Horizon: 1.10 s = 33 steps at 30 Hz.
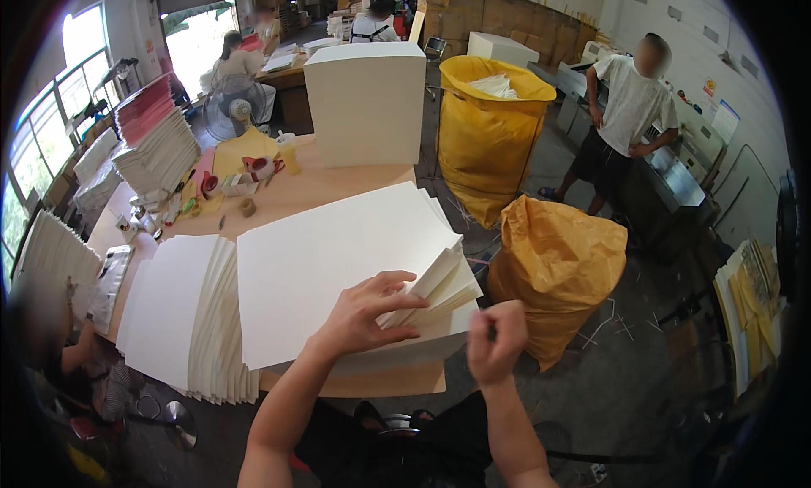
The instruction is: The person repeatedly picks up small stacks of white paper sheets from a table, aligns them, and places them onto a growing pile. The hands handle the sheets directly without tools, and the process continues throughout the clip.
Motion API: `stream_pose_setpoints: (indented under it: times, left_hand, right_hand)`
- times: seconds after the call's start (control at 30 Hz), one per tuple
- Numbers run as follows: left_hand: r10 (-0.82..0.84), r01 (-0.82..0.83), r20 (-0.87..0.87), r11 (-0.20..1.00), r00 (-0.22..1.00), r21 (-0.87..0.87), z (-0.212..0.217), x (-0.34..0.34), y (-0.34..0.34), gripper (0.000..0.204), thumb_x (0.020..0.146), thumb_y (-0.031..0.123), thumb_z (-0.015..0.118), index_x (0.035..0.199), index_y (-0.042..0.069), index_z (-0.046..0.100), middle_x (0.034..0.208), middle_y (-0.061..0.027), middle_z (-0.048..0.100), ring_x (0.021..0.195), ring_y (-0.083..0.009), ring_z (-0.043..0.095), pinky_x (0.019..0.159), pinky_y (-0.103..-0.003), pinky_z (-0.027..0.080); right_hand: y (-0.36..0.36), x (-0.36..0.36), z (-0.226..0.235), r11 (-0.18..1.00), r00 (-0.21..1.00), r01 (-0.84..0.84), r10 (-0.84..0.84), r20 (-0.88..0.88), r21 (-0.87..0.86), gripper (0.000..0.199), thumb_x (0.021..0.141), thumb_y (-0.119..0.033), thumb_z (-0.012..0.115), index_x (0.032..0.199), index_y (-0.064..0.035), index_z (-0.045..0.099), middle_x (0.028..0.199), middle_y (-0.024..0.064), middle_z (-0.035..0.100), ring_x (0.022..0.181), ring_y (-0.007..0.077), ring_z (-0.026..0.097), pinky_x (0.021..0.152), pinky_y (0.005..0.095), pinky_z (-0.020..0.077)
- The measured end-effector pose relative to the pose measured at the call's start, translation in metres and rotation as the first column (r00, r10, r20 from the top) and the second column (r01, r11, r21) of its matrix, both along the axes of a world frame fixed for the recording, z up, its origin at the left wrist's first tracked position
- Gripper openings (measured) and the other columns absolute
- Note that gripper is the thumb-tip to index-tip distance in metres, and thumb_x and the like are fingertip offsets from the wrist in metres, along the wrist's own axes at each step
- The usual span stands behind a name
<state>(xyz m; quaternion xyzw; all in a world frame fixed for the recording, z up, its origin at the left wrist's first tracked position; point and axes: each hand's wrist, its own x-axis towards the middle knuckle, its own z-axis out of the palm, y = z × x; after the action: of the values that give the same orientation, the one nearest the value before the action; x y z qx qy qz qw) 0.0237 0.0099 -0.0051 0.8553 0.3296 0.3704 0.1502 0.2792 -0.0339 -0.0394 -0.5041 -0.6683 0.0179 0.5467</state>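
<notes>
Left hand (365,312) spread flat on a thick stack of large white paper sheets (329,260), fingers lifting the sheets' fanned right corner. Right hand (496,340) closed in a loose fist just beside that corner, off the edge of the pale wooden worktable (321,192). A second fanned white pile (190,319) lying to the left. Two bulging yellow sacks (557,268) standing right of the table, a tall white box (367,104) behind.

A fanned sheet stack (190,319) lies left of the paper stack (338,268), sacks (553,273) right.
</notes>
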Motion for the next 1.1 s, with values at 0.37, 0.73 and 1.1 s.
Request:
stream_pose_setpoints:
  times: [0.37, 0.73, 1.1]
  left_hand:
    - [0.119, -0.022, -0.465, 0.978, 0.877, 0.209, 0.010, 0.012, -0.030, 0.084, 0.083, 0.024, 0.087, 0.157, 0.009, 0.050, 0.159, -0.0197, 0.054, 0.141, -0.0404, 0.056, 0.122, -0.056, 0.041]
    - [0.950, -0.834, -0.002, 0.275, 0.312, 0.478, -0.048, -0.138, -0.132, 0.029, 0.085, 0.016, 0.077, 0.113, 0.014, 0.074, 0.131, -0.0116, 0.071, 0.139, -0.0419, 0.058, 0.128, -0.069, 0.025]
    - [0.836, -0.824, 0.072, 0.517, 0.544, 0.230, -0.060, -0.087, -0.201, 0.038, 0.079, 0.018, 0.087, 0.116, 0.022, 0.078, 0.141, -0.0070, 0.068, 0.135, -0.0317, 0.063, 0.122, -0.054, 0.045]
  right_hand:
    - [-0.004, -0.016, -0.021, 0.876, 0.834, -0.286, 0.427, 0.350, -0.388, 0.044, 0.093, -0.041, 0.073, 0.130, -0.0176, 0.075, 0.150, 0.0179, 0.059, 0.148, 0.0412, 0.042, 0.124, 0.0646, 0.0188]
    - [-0.003, -0.030, -0.044, 0.919, 0.858, -0.254, 0.358, 0.368, -0.302, 0.050, 0.090, -0.051, 0.078, 0.125, -0.0150, 0.080, 0.134, 0.0134, 0.070, 0.141, 0.0375, 0.050, 0.121, 0.0609, 0.0251]
    - [0.000, -0.027, -0.051, 0.980, 0.846, -0.198, 0.175, 0.504, -0.008, 0.045, 0.092, -0.037, 0.076, 0.124, -0.0062, 0.077, 0.129, 0.0175, 0.074, 0.132, 0.0444, 0.061, 0.118, 0.0663, 0.0342]
